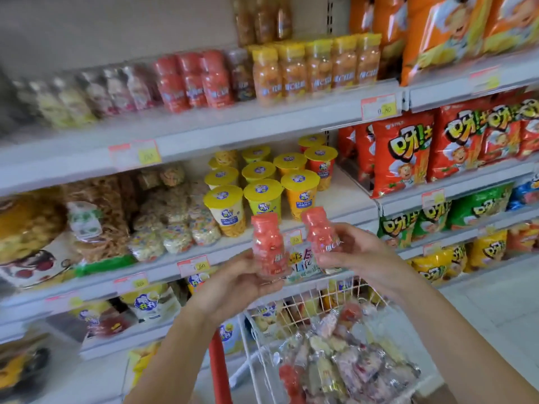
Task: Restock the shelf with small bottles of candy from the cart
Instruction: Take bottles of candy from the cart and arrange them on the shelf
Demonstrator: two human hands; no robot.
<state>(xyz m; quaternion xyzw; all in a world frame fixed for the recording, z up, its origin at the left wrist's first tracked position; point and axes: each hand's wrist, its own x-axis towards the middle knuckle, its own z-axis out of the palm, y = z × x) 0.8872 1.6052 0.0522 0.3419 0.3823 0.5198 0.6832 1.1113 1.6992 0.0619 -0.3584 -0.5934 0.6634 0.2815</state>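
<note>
Head view: at lower centre of the frame, the left hand (233, 284) has its grip clamped round a red bottle (266, 246), held upright. Just right of it, the right hand (358, 258) has its grip clamped on a second red bottle (319, 231), its top tilted left. Both are held above the cart (294, 312), which holds candy packs (350, 360). More red bottles (189, 80) stand on the top shelf (233, 123), upper left.

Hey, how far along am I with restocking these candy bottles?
Done: red bottles stand on the top shelf. In hand: the left hand holds one bottle, the right hand a second bottle, neither shelved yet. Left: the cart holds many more bottles.
</note>
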